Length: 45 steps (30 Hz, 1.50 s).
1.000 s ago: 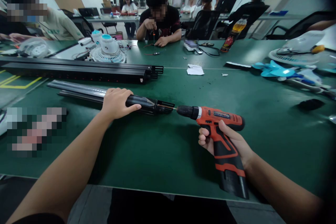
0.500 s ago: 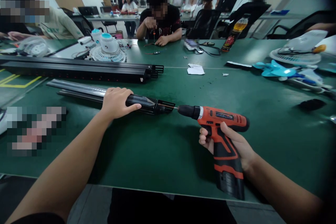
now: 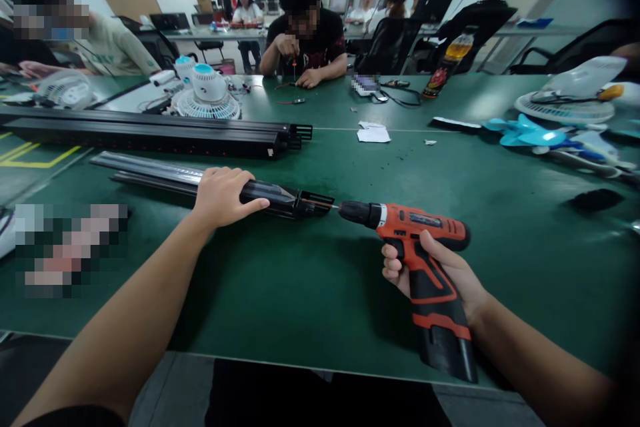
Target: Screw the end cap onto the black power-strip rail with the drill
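A long black profile [image 3: 150, 169] with a glossy top lies on the green table, its slotted end piece [image 3: 317, 203] pointing right. My left hand [image 3: 223, 197] is wrapped over the profile near that end, thumb stretched along it. In my right hand [image 3: 445, 267] is an orange and black cordless drill [image 3: 425, 223], gripped by its handle, fingers around the trigger area. The drill points left, and its thin bit meets the slotted end piece; how far the bit reaches inside is hidden.
More long black profiles [image 3: 150, 137] lie behind. White fan parts [image 3: 207, 93] stand at the back left, blue fan blades [image 3: 525, 131] at the right. Paper scraps [image 3: 373, 133] and a bottle [image 3: 447, 67] are farther back. A co-worker [image 3: 305, 33] sits opposite, holding a screwdriver.
The drill's handle and battery end have swung slightly to the right with my right hand, while the bit stays at the end piece. My left hand keeps its place.
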Tool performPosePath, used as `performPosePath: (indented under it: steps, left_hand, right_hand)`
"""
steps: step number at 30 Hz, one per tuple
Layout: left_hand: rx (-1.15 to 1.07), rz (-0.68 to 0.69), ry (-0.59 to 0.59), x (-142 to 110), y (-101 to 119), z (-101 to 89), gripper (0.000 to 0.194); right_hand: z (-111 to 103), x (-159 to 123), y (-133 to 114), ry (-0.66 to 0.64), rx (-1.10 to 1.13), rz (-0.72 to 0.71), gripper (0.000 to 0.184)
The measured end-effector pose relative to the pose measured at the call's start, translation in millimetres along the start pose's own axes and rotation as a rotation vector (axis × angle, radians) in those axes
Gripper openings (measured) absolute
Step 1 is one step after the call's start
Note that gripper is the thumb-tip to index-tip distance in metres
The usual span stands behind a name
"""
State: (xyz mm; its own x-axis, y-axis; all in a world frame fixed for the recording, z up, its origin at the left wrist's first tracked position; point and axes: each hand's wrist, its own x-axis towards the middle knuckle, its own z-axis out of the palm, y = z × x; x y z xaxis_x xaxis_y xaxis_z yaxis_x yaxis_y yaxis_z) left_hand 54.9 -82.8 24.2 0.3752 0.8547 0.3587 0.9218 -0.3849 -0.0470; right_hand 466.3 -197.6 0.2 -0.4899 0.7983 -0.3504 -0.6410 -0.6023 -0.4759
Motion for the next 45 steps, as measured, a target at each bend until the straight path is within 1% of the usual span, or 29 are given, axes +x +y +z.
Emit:
performPosePath:
  steps: [4, 6, 11, 14, 17, 19, 23, 26, 29, 32, 35, 39, 45]
  left_hand:
    - [-0.002, 0.010, -0.001, -1.2, 0.9, -0.1, 0.071]
    - [-0.005, 0.023, 0.020, -2.6, 1.5, -0.8, 0.070]
    - [-0.009, 0.111, 0.180, -5.0, 8.9, -6.1, 0.071]
    - [-0.053, 0.217, 0.217, -3.7, 20.4, -7.0, 0.072]
    - [-0.104, 0.283, 0.200, -1.1, 34.2, -2.9, 0.066]
    - [-0.136, 0.298, 0.178, 0.4, 42.5, 1.1, 0.062]
    - [-0.160, 0.288, 0.127, 2.1, 54.3, 5.0, 0.053]
    - [-0.138, 0.233, 0.051, 3.5, 59.2, 2.3, 0.051]
    - [-0.122, 0.183, -0.027, 6.0, 61.0, -2.0, 0.051]
    - [-0.105, 0.174, -0.072, 8.9, 60.2, -3.9, 0.051]
    - [-0.092, 0.182, -0.098, 11.1, 58.7, -4.2, 0.052]
    - [-0.084, 0.201, -0.134, 12.9, 59.4, -6.3, 0.054]
    - [-0.092, 0.228, -0.177, 15.7, 59.8, -9.1, 0.051]
  right_hand:
    - [-0.2, -0.2, 0.1, -0.010, -0.001, 0.005, 0.036]
    - [-0.5, -0.3, 0.3, -0.020, -0.002, -0.001, 0.036]
    - [-4.2, -1.0, 0.1, -0.034, -0.002, -0.022, 0.036]
    - [-5.6, -0.8, -0.4, -0.039, -0.001, -0.016, 0.037]
    - [-5.1, -0.2, -0.8, -0.037, 0.000, -0.007, 0.036]
    - [-4.1, 0.2, -0.9, -0.034, -0.003, -0.002, 0.035]
    - [-0.5, 0.0, -1.0, -0.027, -0.011, 0.009, 0.037]
    - [2.8, -0.9, -0.7, -0.014, -0.023, -0.002, 0.034]
    - [5.6, -1.9, -0.6, 0.010, -0.056, -0.014, 0.029]
    - [7.8, -2.4, -1.3, 0.037, -0.071, 0.002, 0.034]
    - [9.8, -2.7, -2.2, 0.048, -0.073, 0.016, 0.037]
    - [11.5, -3.2, -2.1, 0.037, -0.084, -0.011, 0.032]
    - [10.3, -3.3, -1.7, 0.012, -0.128, 0.006, 0.033]
